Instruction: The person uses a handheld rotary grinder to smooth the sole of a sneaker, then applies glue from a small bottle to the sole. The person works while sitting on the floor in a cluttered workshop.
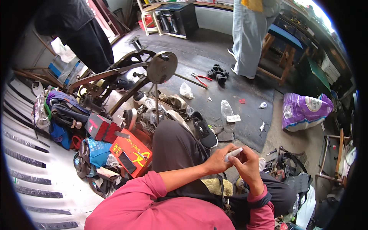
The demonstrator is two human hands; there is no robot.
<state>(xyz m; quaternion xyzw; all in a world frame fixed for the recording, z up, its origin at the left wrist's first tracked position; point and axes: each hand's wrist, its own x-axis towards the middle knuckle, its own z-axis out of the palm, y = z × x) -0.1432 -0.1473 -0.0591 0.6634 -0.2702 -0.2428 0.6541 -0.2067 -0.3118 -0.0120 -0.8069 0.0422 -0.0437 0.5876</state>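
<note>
In front of my bent knees, both hands meet around a small whitish tube with a tapered tip that points up and right. My left hand closes on it from the left side. From the right, my right hand has its thumb and fingers pressed around the tube near the tip. The tube's lower part is hidden by the fingers. Just beyond the left hand lies a black sneaker with a white sole. Below the hands, a yellowish rough block shows between my legs.
A metal machine with a round wheel stands ahead left. Red-handled pliers lie on the dark mat. An orange shoebox and piled shoes and bags are left; a purple sack is right. Two people stand at the back.
</note>
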